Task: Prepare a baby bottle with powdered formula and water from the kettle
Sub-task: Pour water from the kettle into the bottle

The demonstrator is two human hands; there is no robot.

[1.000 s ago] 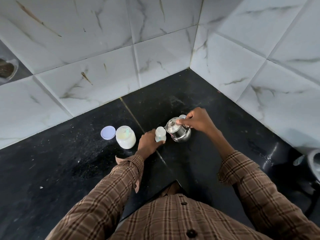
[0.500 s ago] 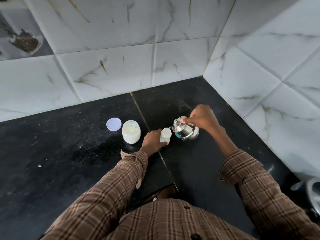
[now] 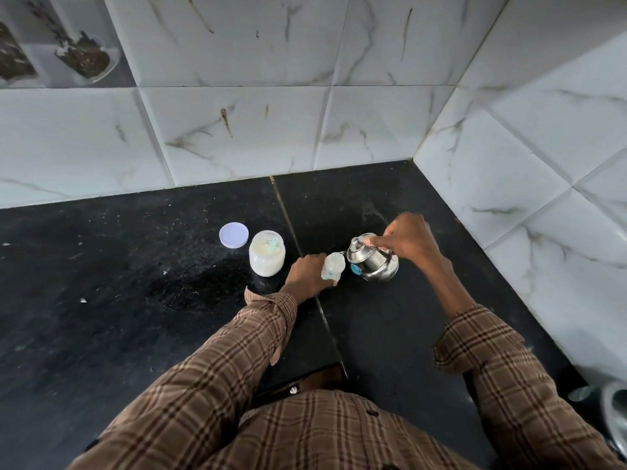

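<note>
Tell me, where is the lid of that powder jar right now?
The round lid lies flat on the black counter, just left of the open powder jar, toward the tiled wall.

There is one view only, from a camera worn on the person's head. It looks forward and steeply down onto the black desk (image 3: 101,300) from above the person's own chest, whose checked shirt (image 3: 305,432) fills the lower edge. The kettle (image 3: 373,262) sits a little right of the picture's middle, at arm's reach from the lens. Beyond the kettle the tiled wall (image 3: 237,137) rises across the top; right of the kettle a second tiled wall meets it in a corner. The wide lens bends the tile lines.
</note>
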